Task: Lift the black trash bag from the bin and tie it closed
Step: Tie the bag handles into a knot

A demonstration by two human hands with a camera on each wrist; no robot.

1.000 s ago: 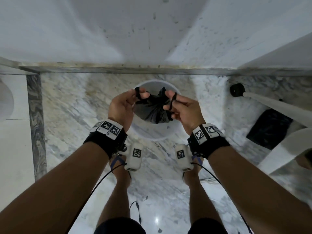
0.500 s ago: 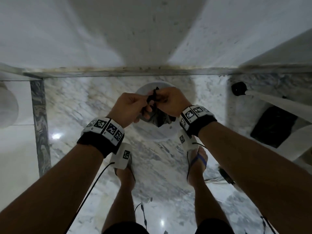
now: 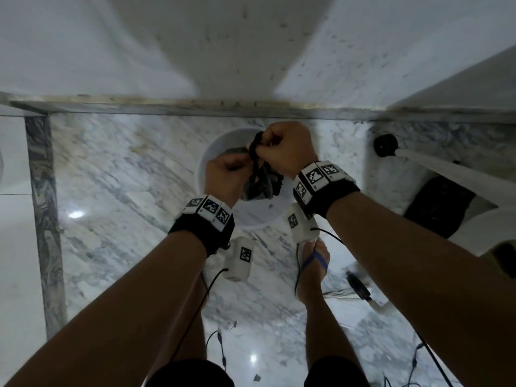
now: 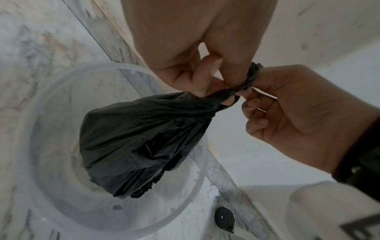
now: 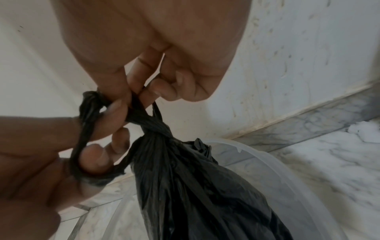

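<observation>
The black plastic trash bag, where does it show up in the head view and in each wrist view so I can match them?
Head view: the black plastic trash bag hangs upper centre, between both hands.
Left wrist view: centre, bulging down-left from its twisted neck.
Right wrist view: lower centre-right, running down from its twisted neck.
Shared landmark: the round translucent white plastic bin directly beneath the bag in all three views.

It looked like a room in a home. The floor (image 3: 134, 174) was polished white marble veined with grey, edged by a darker marble strip (image 3: 42, 208), and a marble skirting (image 3: 195, 106) ran along the scuffed white wall (image 3: 111, 46). A small pale plastic bin (image 3: 205, 163) stood near the wall, cables (image 3: 220, 347) trailing across the floor.
</observation>
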